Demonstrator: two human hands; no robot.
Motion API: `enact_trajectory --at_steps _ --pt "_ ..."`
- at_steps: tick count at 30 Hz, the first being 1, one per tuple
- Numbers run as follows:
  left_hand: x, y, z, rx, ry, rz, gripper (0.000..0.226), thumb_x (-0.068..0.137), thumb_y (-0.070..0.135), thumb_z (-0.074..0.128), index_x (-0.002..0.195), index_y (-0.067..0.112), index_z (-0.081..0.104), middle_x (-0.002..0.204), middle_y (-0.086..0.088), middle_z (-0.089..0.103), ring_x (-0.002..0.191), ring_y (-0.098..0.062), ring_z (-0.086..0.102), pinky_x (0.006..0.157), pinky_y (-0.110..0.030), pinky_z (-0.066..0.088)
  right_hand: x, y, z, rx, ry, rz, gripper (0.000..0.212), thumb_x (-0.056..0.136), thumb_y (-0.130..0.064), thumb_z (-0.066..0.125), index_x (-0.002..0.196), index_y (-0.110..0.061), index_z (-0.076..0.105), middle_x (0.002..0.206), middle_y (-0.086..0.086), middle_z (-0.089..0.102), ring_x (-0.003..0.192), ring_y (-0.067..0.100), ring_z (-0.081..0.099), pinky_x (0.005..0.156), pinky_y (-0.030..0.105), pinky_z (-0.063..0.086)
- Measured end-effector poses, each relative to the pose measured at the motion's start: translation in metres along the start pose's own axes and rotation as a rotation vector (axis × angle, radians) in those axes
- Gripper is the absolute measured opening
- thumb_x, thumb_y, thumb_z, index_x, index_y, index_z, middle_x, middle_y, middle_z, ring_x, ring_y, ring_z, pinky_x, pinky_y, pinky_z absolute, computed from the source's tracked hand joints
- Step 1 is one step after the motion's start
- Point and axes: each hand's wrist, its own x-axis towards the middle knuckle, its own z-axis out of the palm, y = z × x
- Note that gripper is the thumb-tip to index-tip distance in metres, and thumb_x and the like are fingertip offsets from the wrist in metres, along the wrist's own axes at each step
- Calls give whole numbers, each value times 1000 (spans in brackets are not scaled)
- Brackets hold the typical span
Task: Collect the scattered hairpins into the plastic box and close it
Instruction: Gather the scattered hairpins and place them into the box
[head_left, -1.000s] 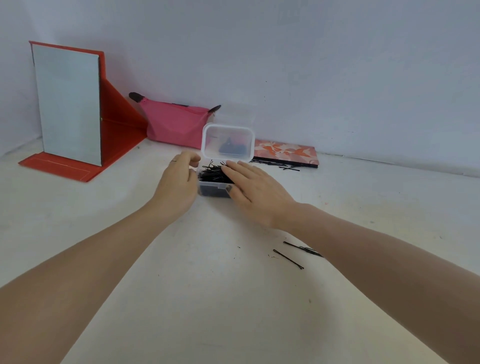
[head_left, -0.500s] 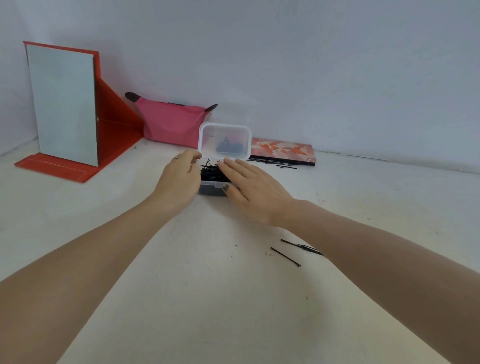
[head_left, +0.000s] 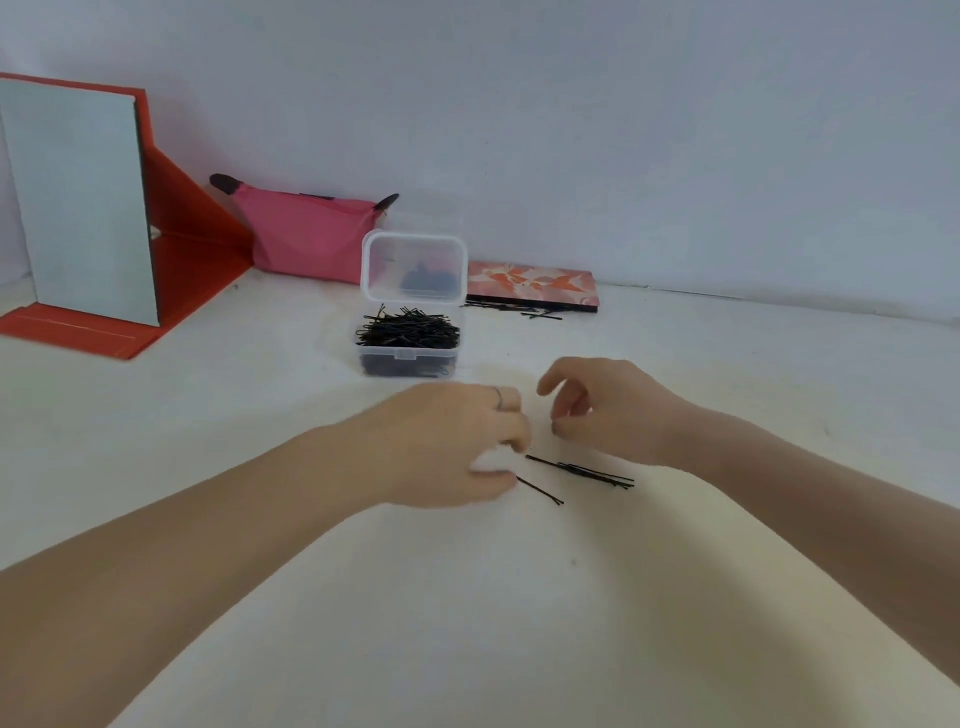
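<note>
Loose pins flat mid-tabletop, more near back edge; box open, heaped. Left hand fingers curled at single pin — whether pinched, we cannot tell; right hand loosely curled, empty. We judge pins light, springy, slippery — nip one end.

A white worktop carries everything, and the clear plastic box stands on it as landmark, lid up, heaped with black hairpins. Left of the box stands a red folding mirror; behind the box and to its left lies a pink pouch. Right of the box, against the wall, lies a flat floral case with loose hairpins just in front of it. Nearer than the box, to its right, lie a single hairpin and a small bundle of hairpins
</note>
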Motion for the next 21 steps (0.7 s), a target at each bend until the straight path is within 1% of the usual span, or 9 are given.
enact_trajectory --at_steps 2,3,6,8,10,13,15,17,21 --pt "9 11 6 28 -137 -10 25 93 44 50 112 29 56 113 15 48 98 -6 51 78 -28 45 -13 4 -4 13 -39 26 32 79 -15 61 107 -30 59 89 -13 68 86 6 62 79 28 54" --pt "14 13 7 47 -168 4 22 95 41 49 111 27 55 111 14 48 99 -8 50 78 -29 45 -18 7 -6 10 -56 40 33 79 -14 61 108 -30 59 89 -13 69 85 6 63 77 29 55" --pt "25 17 11 154 -188 65 19 99 34 39 104 22 53 104 7 50 96 -16 54 78 -35 48 -29 12 -12 -17 -127 66 39 76 -11 63 109 -30 58 88 -12 68 82 8 64 71 30 57" --pt "30 19 13 256 -250 60 26 100 31 31 106 18 52 105 3 51 96 -20 54 80 -38 49 -34 12 -13 -49 -175 68 40 76 -10 63 110 -30 56 88 -12 68 77 8 64 60 25 53" --pt "34 23 17 325 -305 38 28 99 28 30 108 13 52 105 0 52 96 -21 54 79 -35 48 -37 11 -13 -105 -196 53 40 79 -8 58 113 -27 53 91 -10 68 77 8 62 53 20 46" --pt "37 22 21 310 -365 9 26 95 27 34 104 11 52 101 -2 51 91 -22 54 78 -35 47 -37 6 -11 -218 -211 24 39 82 -4 52 115 -24 49 98 -4 65 84 13 61 55 23 45" --pt "37 19 23 277 -367 -8 25 92 27 36 101 10 52 99 -3 52 89 -23 55 79 -37 47 -35 2 -11 -288 -221 6 40 81 -4 51 116 -21 46 101 0 63 88 21 62 63 33 54" --pt "39 18 22 210 -335 -41 20 91 27 40 97 10 50 95 -3 51 84 -23 53 76 -37 46 -34 0 -10 -323 -229 -4 39 80 -4 51 116 -17 45 103 3 60 90 26 62 69 39 55" --pt "43 19 14 44 -263 -145 8 90 17 45 89 14 37 79 0 44 72 -25 47 65 -36 40 -35 -1 -9 -349 -258 -14 34 82 -8 51 115 -12 43 103 4 58 90 26 61 67 36 52"
